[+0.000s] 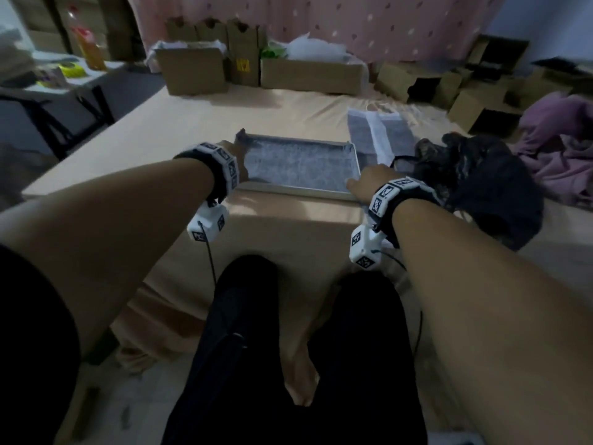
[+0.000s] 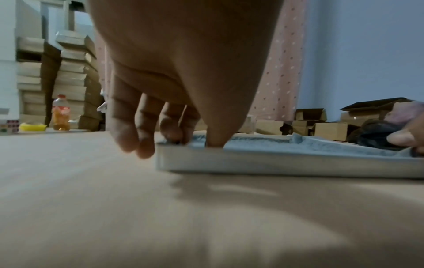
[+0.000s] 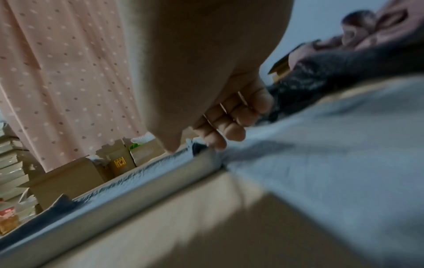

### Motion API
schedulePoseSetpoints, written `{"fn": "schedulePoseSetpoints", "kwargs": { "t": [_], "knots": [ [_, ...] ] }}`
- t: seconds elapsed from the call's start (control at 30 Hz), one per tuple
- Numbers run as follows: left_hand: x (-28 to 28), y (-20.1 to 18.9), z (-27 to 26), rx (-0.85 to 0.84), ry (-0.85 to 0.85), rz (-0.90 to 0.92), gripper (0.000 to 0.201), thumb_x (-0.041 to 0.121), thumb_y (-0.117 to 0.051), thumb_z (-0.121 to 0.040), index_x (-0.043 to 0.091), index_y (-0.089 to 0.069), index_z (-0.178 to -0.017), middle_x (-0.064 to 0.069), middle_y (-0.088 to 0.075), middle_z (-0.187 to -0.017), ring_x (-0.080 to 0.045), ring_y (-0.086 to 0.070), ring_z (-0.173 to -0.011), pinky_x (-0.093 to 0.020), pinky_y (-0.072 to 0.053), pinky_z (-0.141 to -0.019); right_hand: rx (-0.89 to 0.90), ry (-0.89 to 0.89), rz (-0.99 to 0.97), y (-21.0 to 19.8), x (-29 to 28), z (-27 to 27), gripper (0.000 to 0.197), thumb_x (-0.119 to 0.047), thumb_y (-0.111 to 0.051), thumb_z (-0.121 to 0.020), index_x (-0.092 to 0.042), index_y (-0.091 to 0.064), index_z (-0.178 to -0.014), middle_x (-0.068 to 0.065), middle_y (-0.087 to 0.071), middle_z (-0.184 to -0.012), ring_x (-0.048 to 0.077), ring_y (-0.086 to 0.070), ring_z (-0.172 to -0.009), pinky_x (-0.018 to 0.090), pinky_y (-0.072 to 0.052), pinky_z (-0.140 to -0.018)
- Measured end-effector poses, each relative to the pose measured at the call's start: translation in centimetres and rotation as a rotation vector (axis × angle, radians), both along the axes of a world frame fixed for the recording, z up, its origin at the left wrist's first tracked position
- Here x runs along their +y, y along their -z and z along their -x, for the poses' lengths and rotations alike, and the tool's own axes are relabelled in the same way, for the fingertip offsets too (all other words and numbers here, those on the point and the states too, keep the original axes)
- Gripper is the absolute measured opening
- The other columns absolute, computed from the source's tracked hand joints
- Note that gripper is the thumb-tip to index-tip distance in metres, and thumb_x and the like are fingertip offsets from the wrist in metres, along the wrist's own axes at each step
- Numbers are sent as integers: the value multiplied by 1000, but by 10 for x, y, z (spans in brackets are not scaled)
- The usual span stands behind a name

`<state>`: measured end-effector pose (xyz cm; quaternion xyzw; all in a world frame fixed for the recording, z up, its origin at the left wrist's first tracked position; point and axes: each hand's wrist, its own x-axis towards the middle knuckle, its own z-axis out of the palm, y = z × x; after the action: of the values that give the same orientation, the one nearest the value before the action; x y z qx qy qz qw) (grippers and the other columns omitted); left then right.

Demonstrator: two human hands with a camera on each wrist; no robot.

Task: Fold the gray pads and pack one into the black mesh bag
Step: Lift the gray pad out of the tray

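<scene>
The gray pad [image 1: 300, 167] lies flat on the tan table [image 1: 288, 239], its long axis running from one hand across to the other. The left hand [image 1: 236, 162] is at its left end: in the left wrist view the thumb [image 2: 215, 134] comes down on the near left corner and the forefinger meets it there, pinching the edge, while the other fingers [image 2: 137, 130] hang loosely curled just outside the pad. The right hand [image 1: 369, 183] is at the near right corner, thumb on top and curled fingers [image 3: 231, 125] against the end, nipping the edge between them. A corner of the pad sticks up just beyond the left hand.

The black mesh bag [image 1: 481, 184] sits in a crumpled heap just outside the right hand, on its far side from the pad. Beyond the right hand lies a second gray pad [image 1: 378, 131], partly folded. Cardboard boxes [image 1: 256, 70] stand well beyond both hands, against a pink curtain [image 1: 321, 24].
</scene>
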<state>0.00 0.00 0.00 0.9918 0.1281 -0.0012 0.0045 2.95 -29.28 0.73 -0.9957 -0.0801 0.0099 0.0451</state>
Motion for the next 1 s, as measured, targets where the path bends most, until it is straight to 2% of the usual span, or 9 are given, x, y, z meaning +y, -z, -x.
{"fn": "schedulePoseSetpoints", "kwargs": {
  "t": [0.1, 0.17, 0.4, 0.5, 0.6, 0.67, 0.73, 0.87, 1.0],
  "knots": [
    [5, 12, 5, -105, -49, 87, 42, 28, -48, -98, 6, -43, -134, -18, -63, -105, -37, -64, -90, -40, -46, -64, -43, 54, -61, 18, 7, 3, 47, -45, -46, -99, -11, -56, -69, 11, -62, -76, 25, -55, -59, 27, -33, -49],
    [6, 21, 9, -210, -123, 138, 32, 30, -46, -98, 9, -42, -122, -20, -63, -105, -36, -59, -79, -41, -43, -63, -62, 92, -88, 25, 9, 2, 45, -42, -44, -100, -10, -58, -71, 13, -63, -82, 25, -54, -60, 28, -32, -50],
    [13, 39, 1, -306, -295, 383, 55, 54, -33, -99, 5, -41, -121, -21, -58, -103, -32, -50, -73, -42, -37, -62, -120, 4, 104, 22, 22, 3, 30, -18, -44, -101, -11, -60, -77, 9, -65, -92, 28, -66, -92, 33, -53, -80],
    [15, 42, 4, -323, -315, 429, 70, 71, -23, -93, 8, -40, -118, -16, -55, -92, -31, -55, -70, -39, -34, -54, -45, 114, -15, 30, 30, -3, 26, -23, -49, -98, -9, -66, -112, 9, -65, -124, 26, -63, -113, 9, -32, -59],
    [22, 43, 6, -266, -280, 400, 69, 74, -22, -90, 12, -40, -112, -14, -56, -85, -27, -54, -66, -38, -36, -54, -106, 168, -78, 34, 38, -9, 38, -24, -52, -99, -11, -59, -134, 8, -60, -136, 22, -58, -122, 20, -25, -41],
    [27, 38, 4, -208, -240, 369, 66, 70, -30, -91, 9, -45, -113, -17, -60, -91, -28, -55, -69, -38, -40, -59, -109, 128, -31, 33, 39, -13, 29, -21, -48, -101, -11, -66, -122, 11, -68, -110, 23, -65, -105, 14, -26, -46],
    [30, 34, 2, -185, -210, 364, 58, 61, -40, -92, 8, -51, -113, -18, -63, -97, -28, -55, -70, -38, -43, -64, -125, 151, -59, 23, 44, -3, 24, -17, -47, -100, -11, -70, -101, 8, -57, -74, 23, -63, -80, 25, -38, -58],
    [32, 42, 9, -305, -202, 435, 43, 52, -43, -76, 17, -57, -99, -11, -62, -88, -31, -57, -76, -40, -49, -72, -216, 143, 54, 21, 49, -9, 24, -12, -48, -100, -8, -71, -106, 10, -69, -95, 25, -69, -99, 21, -41, -59],
    [32, 50, 8, -408, -204, 455, 38, 47, -40, -75, 20, -62, -91, -10, -63, -87, -32, -58, -79, -37, -49, -73, -264, 66, 99, 22, 65, -4, 26, -2, -48, -98, -9, -58, -75, 7, -60, -79, 26, -69, -92, 34, -56, -75]
  ]
}}
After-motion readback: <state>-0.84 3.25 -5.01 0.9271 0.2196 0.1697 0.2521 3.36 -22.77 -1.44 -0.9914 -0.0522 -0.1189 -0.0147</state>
